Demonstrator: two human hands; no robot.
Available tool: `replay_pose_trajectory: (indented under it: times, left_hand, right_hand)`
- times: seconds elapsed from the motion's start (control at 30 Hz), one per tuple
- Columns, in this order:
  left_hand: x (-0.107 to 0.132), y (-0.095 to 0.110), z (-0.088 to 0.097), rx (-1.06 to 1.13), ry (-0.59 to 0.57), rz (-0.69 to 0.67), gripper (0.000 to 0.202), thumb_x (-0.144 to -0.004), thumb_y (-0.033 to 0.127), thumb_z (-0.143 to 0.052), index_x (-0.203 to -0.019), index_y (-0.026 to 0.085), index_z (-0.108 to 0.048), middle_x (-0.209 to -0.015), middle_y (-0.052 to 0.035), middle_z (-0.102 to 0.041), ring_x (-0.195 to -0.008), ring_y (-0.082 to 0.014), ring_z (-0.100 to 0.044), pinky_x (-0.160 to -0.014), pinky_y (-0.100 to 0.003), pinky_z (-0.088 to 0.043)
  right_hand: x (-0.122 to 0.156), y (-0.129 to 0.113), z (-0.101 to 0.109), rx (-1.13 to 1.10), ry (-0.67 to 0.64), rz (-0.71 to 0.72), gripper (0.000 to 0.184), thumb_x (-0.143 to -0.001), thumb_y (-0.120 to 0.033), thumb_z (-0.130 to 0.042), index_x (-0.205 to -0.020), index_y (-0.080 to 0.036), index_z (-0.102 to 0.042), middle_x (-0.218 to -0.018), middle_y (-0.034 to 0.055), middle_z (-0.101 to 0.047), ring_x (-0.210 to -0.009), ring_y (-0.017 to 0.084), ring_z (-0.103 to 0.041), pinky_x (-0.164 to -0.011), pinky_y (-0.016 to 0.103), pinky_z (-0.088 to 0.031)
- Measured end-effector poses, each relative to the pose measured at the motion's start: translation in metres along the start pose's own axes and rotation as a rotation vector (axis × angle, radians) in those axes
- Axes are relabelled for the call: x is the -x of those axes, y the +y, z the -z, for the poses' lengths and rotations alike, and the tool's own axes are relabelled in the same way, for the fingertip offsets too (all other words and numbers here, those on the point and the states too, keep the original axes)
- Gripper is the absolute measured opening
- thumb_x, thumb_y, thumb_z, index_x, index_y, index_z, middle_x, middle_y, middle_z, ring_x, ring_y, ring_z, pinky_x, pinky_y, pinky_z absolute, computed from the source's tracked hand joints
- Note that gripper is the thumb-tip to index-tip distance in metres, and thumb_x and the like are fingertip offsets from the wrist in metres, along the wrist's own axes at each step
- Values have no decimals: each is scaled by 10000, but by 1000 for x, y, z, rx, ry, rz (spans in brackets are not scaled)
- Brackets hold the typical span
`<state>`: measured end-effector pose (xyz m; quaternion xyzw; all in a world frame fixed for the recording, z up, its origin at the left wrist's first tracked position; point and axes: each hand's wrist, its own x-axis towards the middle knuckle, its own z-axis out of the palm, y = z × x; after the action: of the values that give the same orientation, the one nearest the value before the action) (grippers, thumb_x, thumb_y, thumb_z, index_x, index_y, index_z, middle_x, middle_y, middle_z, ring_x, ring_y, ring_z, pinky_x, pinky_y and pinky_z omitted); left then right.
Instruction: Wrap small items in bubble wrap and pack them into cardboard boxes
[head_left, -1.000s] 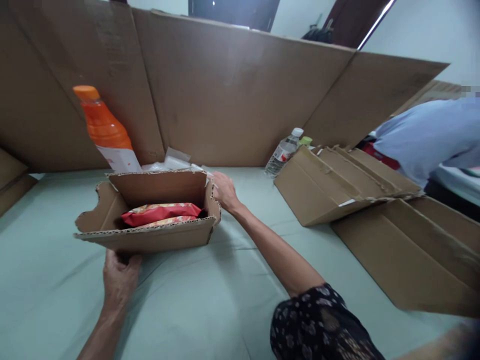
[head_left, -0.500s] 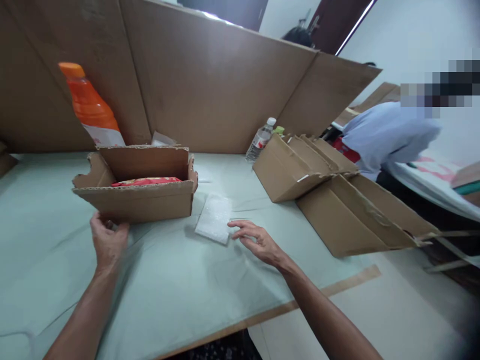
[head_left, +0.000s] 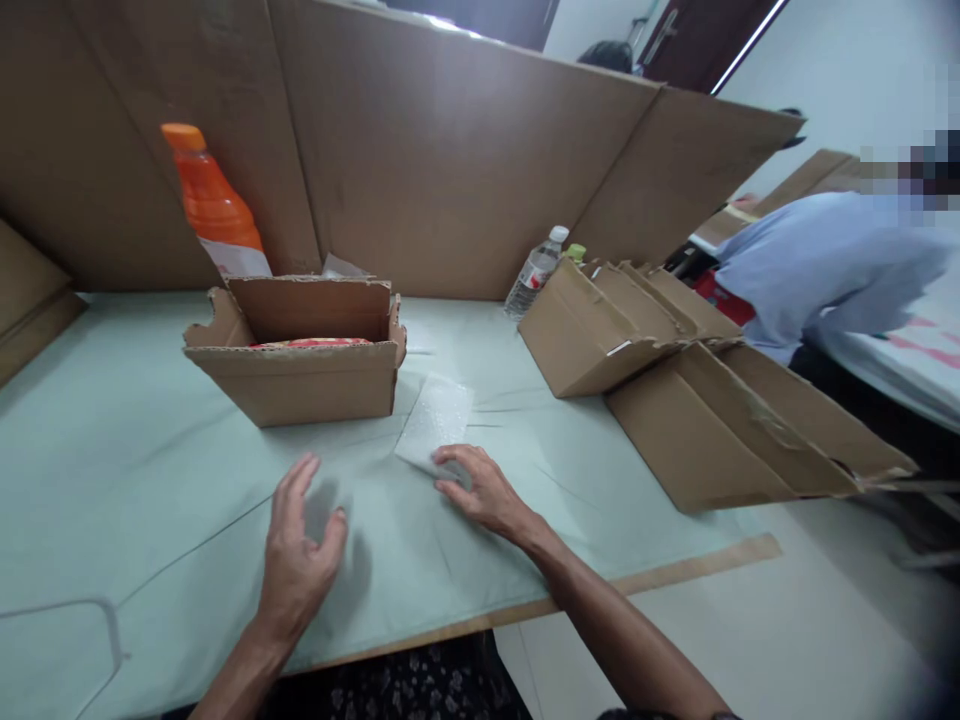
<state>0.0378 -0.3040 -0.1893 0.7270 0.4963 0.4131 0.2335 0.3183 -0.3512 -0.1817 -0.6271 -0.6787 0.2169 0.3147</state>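
A white bubble-wrap pouch (head_left: 437, 410) lies flat on the cloth-covered table in front of me. My right hand (head_left: 484, 495) is at its near right corner. The fingertips overlap that edge, while the thumb stays apart from the curved fingers. Whether they touch the pouch I cannot tell. My left hand (head_left: 300, 545) hovers to the left of the pouch, open, its fingers spread from the thumb and nothing held. Beyond that hand stands an open cardboard box (head_left: 326, 385). A red packet (head_left: 315, 343) shows inside the box, mostly hidden by the front wall.
Behind the box stands an orange bottle (head_left: 217, 205) against a tall cardboard partition (head_left: 450, 160). A clear water bottle (head_left: 536, 275) is beside several open cardboard boxes (head_left: 675, 430) on the right. A person in a light blue top (head_left: 825, 265) leans over at the far right.
My left hand has come away from the cardboard box, moving right and towards me. My right hand has closed in on the pouch's near edge. The view has shifted slightly.
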Motion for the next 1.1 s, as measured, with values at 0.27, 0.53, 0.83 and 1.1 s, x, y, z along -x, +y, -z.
replay_pose_trajectory:
  times: [0.27,0.53,0.83,1.1]
  left_hand:
    - [-6,7,-32,50,-260,-300,710,-875,182,-557,-1547,215,-330,-1461,-163,-554,-1353,-299,-535,-1090,-528,-490]
    - [17,9,-23,165,-552,-12,473,-889,250,-520,-1354,209,-598,-1022,-73,-755,-909,-213,-709,-852,-371,-574]
    - [-9,17,-37,-12,-621,122,564,-866,258,-551,-1427,205,-536,-876,-18,-734,-711,-186,-653,-716,-317,-519]
    - [1,17,-22,25,-343,-293,507,-896,248,-604,-1399,223,-547,-1345,-121,-641,-1266,-281,-573,-1072,-462,-469]
  right_hand:
    - [9,-15,-11,-21,-101,55,461,-895,-100,-604,-1340,-219,-623,-1141,73,-749,-1062,212,-678,-999,396,-496]
    - [40,-32,-16,-177,-100,11,391,-917,-164,-620,-1299,-242,-642,-1134,57,-752,-1000,197,-703,-901,339,-548]
    - [61,-46,-21,226,158,283,279,-927,-160,-628,-1199,-221,-627,-1151,95,-704,-1071,254,-632,-901,425,-497]
    - [47,-33,-37,237,43,131,269,-959,-110,-543,-1164,-209,-687,-1102,106,-753,-1019,268,-661,-880,438,-488]
